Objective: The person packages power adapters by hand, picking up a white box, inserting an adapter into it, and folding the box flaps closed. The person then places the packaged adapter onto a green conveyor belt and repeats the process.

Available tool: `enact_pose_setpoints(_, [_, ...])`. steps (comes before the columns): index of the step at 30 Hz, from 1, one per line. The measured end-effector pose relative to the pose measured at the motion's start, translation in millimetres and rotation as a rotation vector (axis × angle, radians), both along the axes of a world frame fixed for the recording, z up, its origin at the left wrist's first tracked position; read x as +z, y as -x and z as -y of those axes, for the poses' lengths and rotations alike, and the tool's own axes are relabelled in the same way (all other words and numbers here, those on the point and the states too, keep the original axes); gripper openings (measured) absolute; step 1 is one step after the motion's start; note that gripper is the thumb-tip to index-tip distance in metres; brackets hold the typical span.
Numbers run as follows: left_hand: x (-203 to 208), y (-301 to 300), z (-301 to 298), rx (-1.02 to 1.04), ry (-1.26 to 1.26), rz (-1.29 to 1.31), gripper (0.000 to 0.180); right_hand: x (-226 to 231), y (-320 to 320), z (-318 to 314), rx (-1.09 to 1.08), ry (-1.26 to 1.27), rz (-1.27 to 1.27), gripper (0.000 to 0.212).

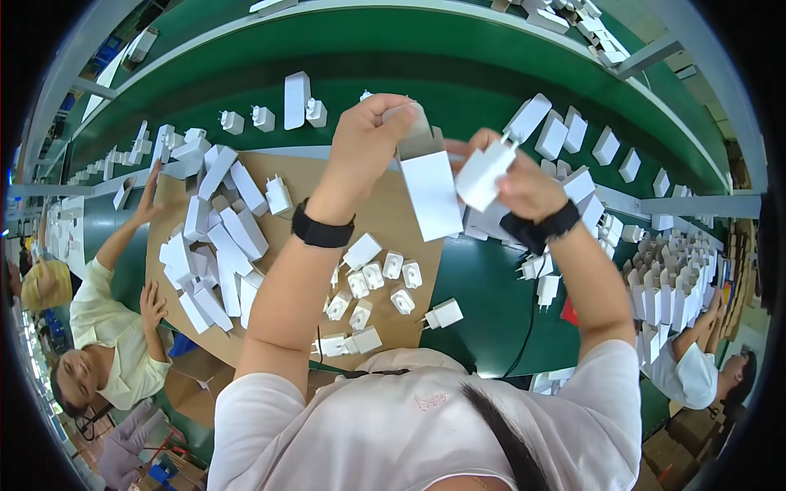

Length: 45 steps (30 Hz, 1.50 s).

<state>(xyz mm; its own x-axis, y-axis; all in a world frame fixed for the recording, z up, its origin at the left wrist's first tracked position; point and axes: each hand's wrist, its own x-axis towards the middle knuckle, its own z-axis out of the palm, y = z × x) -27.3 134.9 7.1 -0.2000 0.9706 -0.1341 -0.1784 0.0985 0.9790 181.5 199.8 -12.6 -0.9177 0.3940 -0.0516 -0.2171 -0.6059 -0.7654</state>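
My left hand (368, 143) pinches the raised flap of a tall white carton (431, 196); its top end is open and it tilts slightly. Close beside the carton, my right hand (536, 188) grips a white plug-in charger (483, 174) with its prongs pointing up and right. Charger and carton are near each other, and whether they touch I cannot tell. Under my arms a brown cardboard sheet (385, 217) carries several loose white chargers (372, 275). To its left lies a heap of closed-looking white cartons (219, 233). Each wrist wears a black band.
Chargers and cartons stand along the green shelf (352, 69) at the back. Rows of open cartons (671, 278) are packed at the right. A co-worker (115, 335) sits at the left with hands by the heap; another person (696, 368) is at the right. A black cord (528, 327) hangs from my right wristband.
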Motion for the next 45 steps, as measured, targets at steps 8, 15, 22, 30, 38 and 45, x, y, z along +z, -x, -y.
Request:
enact_pose_setpoints(8, [-23.8, -35.9, 24.4, 0.542, -0.139, -0.142, 0.026, 11.5, 20.9, 97.7, -0.262, -0.266, 0.302, 0.046])
enact_pose_setpoints(15, [-7.9, -54.8, 65.6, -0.152, -0.065, -0.144, 0.076, 13.4, 1.9, 87.8, -0.543, -0.341, 0.335, 0.044])
enact_pose_setpoints(22, [-27.3, -32.3, 80.7, -0.175, 0.028, 0.038, 0.081, 44.4, -28.5, 71.9, -0.598, -0.477, 0.348, 0.047])
enact_pose_setpoints(30, [-7.0, -49.4, 98.5, -0.032, -0.193, -0.515, 0.043, 79.4, -38.5, 66.6, -0.653, -0.888, 0.417, 0.033])
enact_pose_setpoints(38, [-9.9, -61.7, 92.7, -0.168, -0.211, -0.691, 0.045, 92.9, -35.4, 64.1, -0.442, -1.469, 0.566, 0.031])
enact_pose_setpoints(45, [-25.1, -66.0, 87.9, -0.157, -0.123, -0.272, 0.051, 77.0, -31.3, 49.2, -0.441, -1.335, 0.313, 0.023])
